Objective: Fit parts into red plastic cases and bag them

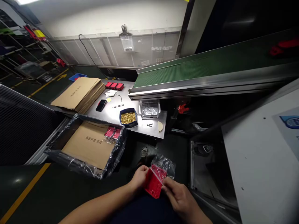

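Note:
A flat red plastic part [152,185] is tilted between my hands, low in the view. Its far end lies inside a clear plastic bag [168,165], while the near end sticks out past the bag's mouth. My left hand [139,178] pinches the left edge of the part, with the thumb on top near the bag's rim. At the other side, my right hand [176,193] has its fingers closed at the bag's edge beside the part. The right fingertips partly hide what they grip.
Left stands a lined crate [77,160] holding cardboard and a bagged red part [112,133]. The metal table [109,109] carries a cardboard stack [77,93], a phone [101,105], a bin of brass-coloured pieces [128,118] and a clear box [149,110]. A green conveyor [177,70] slopes up right.

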A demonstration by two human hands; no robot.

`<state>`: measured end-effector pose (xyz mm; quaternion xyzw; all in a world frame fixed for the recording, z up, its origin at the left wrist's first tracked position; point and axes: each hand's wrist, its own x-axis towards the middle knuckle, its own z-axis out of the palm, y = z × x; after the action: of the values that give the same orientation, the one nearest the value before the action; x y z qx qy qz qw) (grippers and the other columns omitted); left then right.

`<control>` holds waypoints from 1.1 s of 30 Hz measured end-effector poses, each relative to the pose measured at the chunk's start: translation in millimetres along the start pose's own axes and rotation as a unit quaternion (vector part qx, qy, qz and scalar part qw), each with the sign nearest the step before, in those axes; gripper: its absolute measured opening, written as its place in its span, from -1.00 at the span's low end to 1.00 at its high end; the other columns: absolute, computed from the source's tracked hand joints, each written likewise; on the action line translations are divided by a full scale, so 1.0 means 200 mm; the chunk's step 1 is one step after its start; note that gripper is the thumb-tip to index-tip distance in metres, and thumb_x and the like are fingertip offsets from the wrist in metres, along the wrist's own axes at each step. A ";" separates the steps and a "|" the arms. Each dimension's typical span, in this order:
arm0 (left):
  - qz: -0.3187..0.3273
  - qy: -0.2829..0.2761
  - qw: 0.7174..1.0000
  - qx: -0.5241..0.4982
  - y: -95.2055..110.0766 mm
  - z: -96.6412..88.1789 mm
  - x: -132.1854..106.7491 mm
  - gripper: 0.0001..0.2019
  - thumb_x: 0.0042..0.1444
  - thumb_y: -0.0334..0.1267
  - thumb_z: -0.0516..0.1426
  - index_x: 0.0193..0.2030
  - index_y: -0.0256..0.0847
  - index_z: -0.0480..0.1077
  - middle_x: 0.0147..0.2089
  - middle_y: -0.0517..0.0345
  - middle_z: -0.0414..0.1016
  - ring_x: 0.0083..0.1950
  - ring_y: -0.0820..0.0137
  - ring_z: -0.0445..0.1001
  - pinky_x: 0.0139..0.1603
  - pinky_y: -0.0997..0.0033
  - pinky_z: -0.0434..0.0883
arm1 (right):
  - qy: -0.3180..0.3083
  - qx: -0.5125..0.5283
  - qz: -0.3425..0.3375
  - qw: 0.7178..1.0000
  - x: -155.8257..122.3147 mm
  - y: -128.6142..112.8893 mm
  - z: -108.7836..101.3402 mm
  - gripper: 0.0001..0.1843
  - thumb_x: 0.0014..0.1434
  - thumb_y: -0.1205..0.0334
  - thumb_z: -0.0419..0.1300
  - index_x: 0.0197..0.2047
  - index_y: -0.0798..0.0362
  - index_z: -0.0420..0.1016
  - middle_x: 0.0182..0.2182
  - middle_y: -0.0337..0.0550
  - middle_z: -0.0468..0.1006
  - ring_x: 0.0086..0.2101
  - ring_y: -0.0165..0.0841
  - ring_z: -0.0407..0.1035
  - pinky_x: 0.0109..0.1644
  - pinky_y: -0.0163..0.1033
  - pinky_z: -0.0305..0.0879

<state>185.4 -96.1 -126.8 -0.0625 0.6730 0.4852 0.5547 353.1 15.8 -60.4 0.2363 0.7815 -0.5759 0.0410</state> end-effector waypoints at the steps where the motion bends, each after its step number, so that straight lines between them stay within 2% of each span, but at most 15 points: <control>1: 0.008 0.023 1.000 0.006 0.01 0.00 0.00 -0.71 0.32 -0.16 0.15 -0.40 -0.23 0.29 -0.53 0.36 0.27 -0.55 0.52 0.28 -0.50 0.49 0.31 | 0.006 -0.027 -0.016 0.999 0.01 -0.01 0.02 -0.62 0.37 -0.17 -0.01 -0.08 -0.05 0.36 -0.33 -0.24 0.44 -0.37 -0.32 0.34 -0.23 -0.16 0.26; 3: 0.037 0.047 0.998 0.024 0.08 0.01 -0.01 -0.70 0.32 -0.13 0.13 -0.40 -0.22 0.27 -0.54 0.38 0.22 -0.56 0.52 0.23 -0.52 0.49 0.26 | 0.023 -0.047 -0.030 0.998 0.02 -0.03 0.02 -0.48 0.29 -0.24 0.09 0.15 -0.11 0.32 -0.21 -0.17 0.44 -0.30 -0.27 0.37 -0.18 -0.12 0.29; 4: 0.061 0.048 0.996 0.037 0.13 0.02 -0.02 -0.69 0.32 -0.12 0.13 -0.41 -0.21 0.26 -0.54 0.38 0.21 -0.57 0.51 0.22 -0.52 0.48 0.25 | 0.029 -0.035 -0.028 0.999 0.03 -0.04 0.01 -0.48 0.28 -0.25 0.10 0.17 -0.14 0.33 -0.18 -0.16 0.42 -0.27 -0.26 0.38 -0.15 -0.11 0.30; 6: 0.141 0.052 0.986 0.078 0.25 0.03 -0.06 -0.69 0.26 -0.13 0.18 -0.45 -0.20 0.25 -0.52 0.35 0.21 -0.51 0.48 0.23 -0.45 0.44 0.23 | 0.049 0.031 -0.010 0.998 0.04 -0.06 -0.03 -0.60 0.34 -0.20 0.02 -0.01 -0.14 0.45 -0.20 -0.19 0.41 -0.24 -0.27 0.37 -0.12 -0.14 0.28; 8: 0.249 0.062 0.959 0.124 0.36 0.05 -0.13 -0.69 0.18 -0.16 0.24 -0.49 -0.21 0.28 -0.44 0.28 0.26 -0.39 0.44 0.25 -0.34 0.39 0.23 | 0.065 0.124 0.016 0.990 0.03 -0.09 -0.08 -0.60 0.38 -0.17 -0.02 -0.19 -0.08 0.46 -0.29 -0.24 0.39 -0.29 -0.33 0.31 -0.18 -0.21 0.22; 10: 0.348 0.067 0.923 0.153 0.45 0.08 -0.20 -0.70 0.17 -0.17 0.25 -0.50 -0.20 0.31 -0.34 0.21 0.30 -0.28 0.39 0.28 -0.24 0.36 0.23 | 0.067 0.212 0.037 0.974 0.01 -0.12 -0.13 -0.58 0.38 -0.18 -0.01 -0.21 -0.04 0.45 -0.39 -0.28 0.31 -0.38 -0.39 0.19 -0.30 -0.26 0.13; 12: 0.409 0.051 0.897 0.159 0.50 0.12 -0.27 -0.73 0.22 -0.15 0.20 -0.46 -0.18 0.32 -0.26 0.15 0.36 -0.21 0.35 0.33 -0.17 0.33 0.27 | 0.048 0.286 0.056 0.955 -0.01 -0.16 -0.17 -0.54 0.37 -0.22 -0.01 -0.25 0.00 0.41 -0.47 -0.33 0.17 -0.46 -0.45 0.04 -0.41 -0.28 0.00; 14: 0.442 0.026 0.884 0.149 0.51 0.15 -0.33 -0.76 0.25 -0.15 0.16 -0.40 -0.17 0.32 -0.19 0.11 0.41 -0.15 0.32 0.37 -0.10 0.31 0.32 | 0.034 0.334 0.064 0.940 -0.05 -0.19 -0.20 -0.51 0.36 -0.24 -0.02 -0.30 0.02 0.36 -0.51 -0.37 0.11 -0.52 -0.49 -0.01 -0.48 -0.31 -0.07; 19: 0.452 -0.040 0.885 0.104 0.49 0.20 -0.40 -0.78 0.32 -0.14 0.09 -0.35 -0.14 0.30 -0.16 0.05 0.48 -0.04 0.23 0.45 0.05 0.24 0.39 | 0.027 0.345 0.072 0.935 -0.11 -0.22 -0.20 -0.46 0.34 -0.28 -0.03 -0.29 0.05 0.36 -0.56 -0.33 0.36 -0.68 -0.57 0.15 -0.63 -0.41 -0.03; 21: 0.440 -0.059 0.891 0.090 0.50 0.21 -0.42 -0.77 0.32 -0.12 0.09 -0.35 -0.14 0.29 -0.20 0.05 0.51 -0.10 0.22 0.48 -0.02 0.25 0.42 | 0.034 0.351 0.082 0.932 -0.13 -0.23 -0.19 -0.43 0.31 -0.32 -0.01 -0.29 0.05 0.36 -0.58 -0.30 0.41 -0.71 -0.58 0.17 -0.67 -0.44 -0.04; 24: 0.415 -0.066 0.904 0.085 0.52 0.22 -0.45 -0.80 0.29 -0.12 0.13 -0.31 -0.17 0.41 -0.23 0.05 0.54 -0.20 0.26 0.48 -0.13 0.29 0.41 | 0.043 0.357 0.095 0.928 -0.15 -0.25 -0.19 -0.43 0.28 -0.34 0.05 -0.28 0.06 0.38 -0.59 -0.27 0.47 -0.72 -0.59 0.17 -0.68 -0.47 -0.04; 27: 0.394 -0.069 0.914 0.068 0.55 0.24 -0.48 -0.81 0.25 -0.11 0.19 -0.23 -0.20 0.50 -0.21 0.03 0.55 -0.12 0.23 0.50 -0.08 0.32 0.40 | 0.052 0.377 0.099 0.920 -0.16 -0.28 -0.20 -0.45 0.25 -0.32 0.13 -0.22 0.08 0.40 -0.60 -0.27 0.50 -0.73 -0.61 0.17 -0.68 -0.49 -0.02; 30: 0.365 -0.078 0.928 0.007 0.58 0.27 -0.49 -0.80 0.19 -0.09 0.23 -0.31 -0.18 0.44 -0.21 0.06 0.58 -0.07 0.22 0.51 -0.04 0.33 0.42 | 0.053 0.431 0.083 0.897 -0.14 -0.32 -0.20 -0.42 0.19 -0.32 0.20 -0.17 0.10 0.40 -0.62 -0.24 0.54 -0.77 -0.61 0.16 -0.72 -0.52 -0.05; 33: 0.300 -0.089 0.947 -0.078 0.58 0.32 -0.48 -0.75 0.13 -0.14 0.24 -0.42 -0.16 0.28 -0.30 0.14 0.58 -0.18 0.27 0.54 -0.12 0.32 0.47 | 0.047 0.511 0.062 0.856 -0.13 -0.36 -0.20 -0.44 0.25 -0.29 0.15 -0.21 0.13 0.43 -0.61 -0.13 0.60 -0.79 -0.59 0.19 -0.75 -0.54 -0.08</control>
<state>192.8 -33.5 25.0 0.1430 0.5686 0.6835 0.4349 355.0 27.8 25.1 0.2985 0.3622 -0.8788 -0.0867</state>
